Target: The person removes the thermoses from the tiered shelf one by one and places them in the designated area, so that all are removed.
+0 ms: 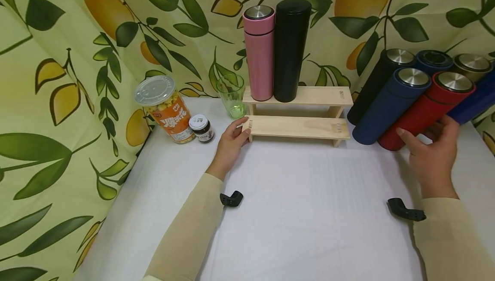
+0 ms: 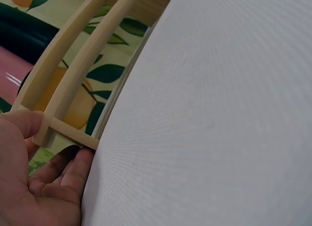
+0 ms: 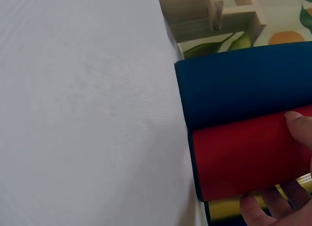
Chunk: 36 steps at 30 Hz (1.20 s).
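My left hand (image 1: 230, 145) pinches the left end of a two-step wooden rack (image 1: 297, 127). In the left wrist view the thumb lies against the end of the board, and curled fingers (image 2: 73, 175) sit at the leg. A pink thermos (image 1: 259, 57) and a black thermos (image 1: 291, 53) stand side by side on the upper step. On the right, my right hand (image 1: 436, 156) holds a red thermos (image 1: 423, 111) low on its body. The right wrist view has the thumb on one side of the red thermos (image 3: 248, 155) and fingertips on the other.
Beside the red thermos stand a blue thermos (image 1: 386, 109), a dark thermos (image 1: 373, 85) and several others. Left of the rack are a green glass (image 1: 233, 98), a small dark jar (image 1: 203, 132) and a popcorn tub (image 1: 170, 115). A patterned cloth hangs behind the white table (image 1: 309, 212).
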Tool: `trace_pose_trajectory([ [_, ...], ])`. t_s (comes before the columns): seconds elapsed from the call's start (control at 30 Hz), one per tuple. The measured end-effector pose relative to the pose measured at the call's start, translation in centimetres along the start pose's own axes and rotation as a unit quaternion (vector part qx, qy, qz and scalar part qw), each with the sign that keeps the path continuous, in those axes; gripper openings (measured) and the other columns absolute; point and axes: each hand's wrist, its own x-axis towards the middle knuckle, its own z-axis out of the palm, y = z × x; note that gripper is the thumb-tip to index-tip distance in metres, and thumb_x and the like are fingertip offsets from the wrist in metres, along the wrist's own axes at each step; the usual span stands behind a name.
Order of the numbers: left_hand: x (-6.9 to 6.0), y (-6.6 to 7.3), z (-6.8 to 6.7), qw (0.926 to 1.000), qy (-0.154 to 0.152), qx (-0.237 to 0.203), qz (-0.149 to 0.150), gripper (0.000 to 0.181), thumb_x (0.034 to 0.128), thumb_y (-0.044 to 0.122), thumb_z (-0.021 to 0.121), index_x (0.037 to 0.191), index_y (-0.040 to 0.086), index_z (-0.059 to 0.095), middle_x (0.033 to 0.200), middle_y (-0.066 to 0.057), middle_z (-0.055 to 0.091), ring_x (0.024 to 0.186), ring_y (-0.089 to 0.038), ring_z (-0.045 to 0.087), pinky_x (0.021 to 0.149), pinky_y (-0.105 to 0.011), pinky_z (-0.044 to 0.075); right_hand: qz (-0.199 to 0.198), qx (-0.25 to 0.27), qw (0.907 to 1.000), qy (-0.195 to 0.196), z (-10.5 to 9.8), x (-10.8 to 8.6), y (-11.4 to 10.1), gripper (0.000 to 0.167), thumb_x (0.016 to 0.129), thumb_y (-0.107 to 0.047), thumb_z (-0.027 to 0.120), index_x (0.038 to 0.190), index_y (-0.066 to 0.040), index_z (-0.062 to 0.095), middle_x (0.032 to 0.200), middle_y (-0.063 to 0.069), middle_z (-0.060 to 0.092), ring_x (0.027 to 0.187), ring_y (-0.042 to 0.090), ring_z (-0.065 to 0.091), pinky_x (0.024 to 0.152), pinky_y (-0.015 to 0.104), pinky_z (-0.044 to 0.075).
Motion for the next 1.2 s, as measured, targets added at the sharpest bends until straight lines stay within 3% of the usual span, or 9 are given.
trace_pose_trajectory([
  [0.43,0.0,0.1,0.0,1.0,-0.002,0.004,0.003,0.044,0.1117,0.012,0.066,0.155,0.017,0.061,0.141,-0.017,0.067,0.128,-0.026,0.067,0.102,-0.039,0.059,-0.006,0.012,0.9998,0.013,-0.1,-0.3,-0.2,0.08,0.1,-0.015,0.078,0.164,-0.034,0.034,0.151,-0.011,0.048,0.125,0.002,0.048,0.107,0.022,0.046],
  [0.77,0.0,0.0,0.0,1.0,-0.003,-0.003,-0.006,0.044,0.1117,0.014,0.067,0.156,0.019,0.062,0.143,-0.016,0.066,0.129,-0.026,0.066,0.103,-0.039,0.058,-0.059,-0.003,0.997,0.05,-0.2,-0.3,-0.4,0.078,0.1,-0.02,0.079,0.163,-0.03,0.035,0.15,-0.01,0.048,0.122,0.002,0.05,0.105,0.021,0.044],
  [1.2,0.0,0.0,0.0,1.0,0.001,0.006,-0.005,0.044,0.1116,0.013,0.067,0.155,0.019,0.062,0.143,-0.016,0.066,0.128,-0.025,0.066,0.102,-0.038,0.059,-0.072,-0.034,0.9929,0.088,-0.8,-1.0,-2.4,0.072,0.106,-0.029,0.074,0.164,-0.032,0.033,0.157,-0.009,0.045,0.134,0.003,0.047,0.112,0.021,0.038],
])
